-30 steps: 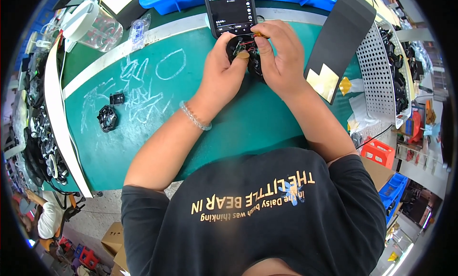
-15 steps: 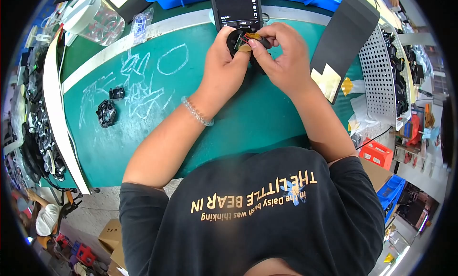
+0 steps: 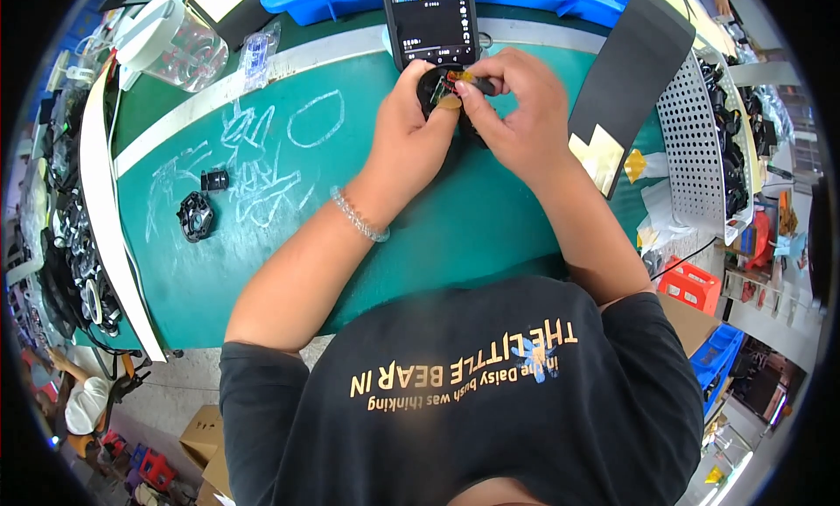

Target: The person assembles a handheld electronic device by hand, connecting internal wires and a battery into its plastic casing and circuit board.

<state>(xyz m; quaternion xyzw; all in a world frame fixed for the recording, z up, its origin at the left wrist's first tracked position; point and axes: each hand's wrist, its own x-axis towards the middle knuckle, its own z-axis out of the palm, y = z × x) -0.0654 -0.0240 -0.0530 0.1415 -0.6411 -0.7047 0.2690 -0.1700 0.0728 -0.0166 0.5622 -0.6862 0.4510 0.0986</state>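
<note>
At the far side of the green mat, my left hand (image 3: 416, 116) is closed round a black round housing (image 3: 428, 87). Its open side shows a green circuit board and thin red wires (image 3: 452, 80). My right hand (image 3: 521, 103) pinches at the housing's right side, by the wires and a small yellow piece (image 3: 464, 75). The fingertips hide exactly what they grip. A dark rounded part shows just under these fingers. Farther left on the mat lie a black round plastic part (image 3: 195, 216) and a smaller black part (image 3: 213, 180).
A phone (image 3: 429, 24) stands just beyond my hands, before a blue bin (image 3: 306, 3). A clear jug (image 3: 188, 51) is at the back left. To the right are a dark grey sheet (image 3: 626, 77) and a perforated metal basket (image 3: 696, 130) of black parts.
Both hands and the housing have shifted slightly toward me. The right fingers have moved a little at the wires, and the phone's picture has changed.
</note>
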